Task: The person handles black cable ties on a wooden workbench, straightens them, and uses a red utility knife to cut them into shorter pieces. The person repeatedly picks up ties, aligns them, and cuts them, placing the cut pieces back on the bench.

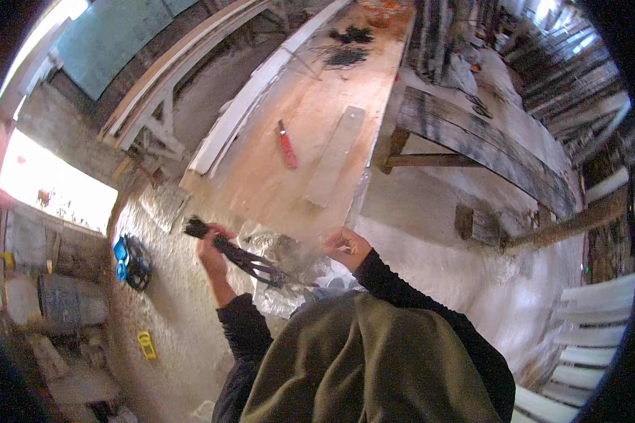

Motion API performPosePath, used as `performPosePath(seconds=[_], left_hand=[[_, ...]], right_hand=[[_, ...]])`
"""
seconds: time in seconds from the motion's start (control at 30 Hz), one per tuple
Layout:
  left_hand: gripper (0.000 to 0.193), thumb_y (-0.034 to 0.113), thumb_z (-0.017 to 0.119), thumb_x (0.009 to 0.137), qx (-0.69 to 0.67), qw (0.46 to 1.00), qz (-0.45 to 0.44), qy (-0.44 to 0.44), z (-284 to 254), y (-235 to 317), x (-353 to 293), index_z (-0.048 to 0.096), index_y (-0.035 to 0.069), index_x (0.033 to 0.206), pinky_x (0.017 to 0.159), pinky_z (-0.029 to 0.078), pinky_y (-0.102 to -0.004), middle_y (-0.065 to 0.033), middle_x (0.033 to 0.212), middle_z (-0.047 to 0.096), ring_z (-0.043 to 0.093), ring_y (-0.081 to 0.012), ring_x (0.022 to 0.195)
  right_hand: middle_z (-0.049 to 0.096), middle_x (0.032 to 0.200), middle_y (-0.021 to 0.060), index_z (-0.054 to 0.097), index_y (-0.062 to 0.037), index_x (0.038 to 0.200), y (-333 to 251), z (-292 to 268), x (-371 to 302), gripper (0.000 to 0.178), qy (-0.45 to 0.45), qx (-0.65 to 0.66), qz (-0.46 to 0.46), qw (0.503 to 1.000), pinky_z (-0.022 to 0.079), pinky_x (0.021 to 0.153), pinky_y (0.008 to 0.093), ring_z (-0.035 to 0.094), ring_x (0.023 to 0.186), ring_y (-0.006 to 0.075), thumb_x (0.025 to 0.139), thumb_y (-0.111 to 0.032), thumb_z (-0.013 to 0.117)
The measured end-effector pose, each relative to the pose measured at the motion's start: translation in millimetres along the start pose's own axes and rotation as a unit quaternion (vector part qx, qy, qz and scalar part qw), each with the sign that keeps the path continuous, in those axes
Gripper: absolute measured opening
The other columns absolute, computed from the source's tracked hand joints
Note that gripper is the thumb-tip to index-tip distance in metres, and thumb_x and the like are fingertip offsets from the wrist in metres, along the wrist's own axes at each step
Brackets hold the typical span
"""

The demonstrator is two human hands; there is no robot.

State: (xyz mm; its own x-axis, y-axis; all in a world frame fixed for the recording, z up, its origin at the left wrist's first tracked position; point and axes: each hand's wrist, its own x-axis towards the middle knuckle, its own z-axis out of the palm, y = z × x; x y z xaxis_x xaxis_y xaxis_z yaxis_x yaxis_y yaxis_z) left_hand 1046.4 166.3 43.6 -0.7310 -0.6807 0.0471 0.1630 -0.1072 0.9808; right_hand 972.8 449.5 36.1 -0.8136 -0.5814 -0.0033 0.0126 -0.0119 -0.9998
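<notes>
My left hand [213,259] is closed round a bundle of black strips [250,263]. One end of the bundle sticks up past the fingers, and the looped rest hangs toward my lap. Near the table's front edge, my right hand [348,248] has its fingers curled together in a pinch; what they hold, if anything, is too small to make out. Ahead, on the long wooden table [243,187], lie a red-handled tool [286,149] with a dark tip and a pale flat board strip [335,155]. More black strips [344,56] are heaped at the far end.
Crumpled clear plastic [268,243] is below the table's near edge. A dark plank bench [473,137] stands to the right, white slats [593,338] at lower right. On the floor at left are a blue-and-black object [132,262] and a yellow item [146,345].
</notes>
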Motion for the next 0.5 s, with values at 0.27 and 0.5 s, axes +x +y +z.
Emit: performPosePath(seconds=[0.27,0.5], left_hand=[[0.011,0.015,0.039,0.073,-0.064,0.891,0.159,0.419,-236,79,-44,0.049,0.01,0.073,0.032,0.023,-0.0197,0.0032,0.052,0.038,0.029,-0.0059,0.038],[0.012,0.013,0.047,0.069,-0.157,0.967,0.064,0.191,-135,127,-62,0.048,0.006,0.079,0.034,0.023,-0.0186,0.005,0.047,0.031,0.027,-0.0055,0.037]], right_hand=[[0.055,0.073,0.0002,0.053,-0.0067,0.078,21,14,7,0.012,-0.091,0.011,0.03,0.995,0.041,0.061,0.0217,0.05,0.064,0.0075,0.073,-0.016,0.059],[0.053,0.081,0.0027,0.049,-0.0054,0.091,6,49,23,0.025,-0.193,0.055,0.025,0.979,0.041,0.067,0.0225,0.049,0.074,0.0079,0.072,-0.015,0.06]])
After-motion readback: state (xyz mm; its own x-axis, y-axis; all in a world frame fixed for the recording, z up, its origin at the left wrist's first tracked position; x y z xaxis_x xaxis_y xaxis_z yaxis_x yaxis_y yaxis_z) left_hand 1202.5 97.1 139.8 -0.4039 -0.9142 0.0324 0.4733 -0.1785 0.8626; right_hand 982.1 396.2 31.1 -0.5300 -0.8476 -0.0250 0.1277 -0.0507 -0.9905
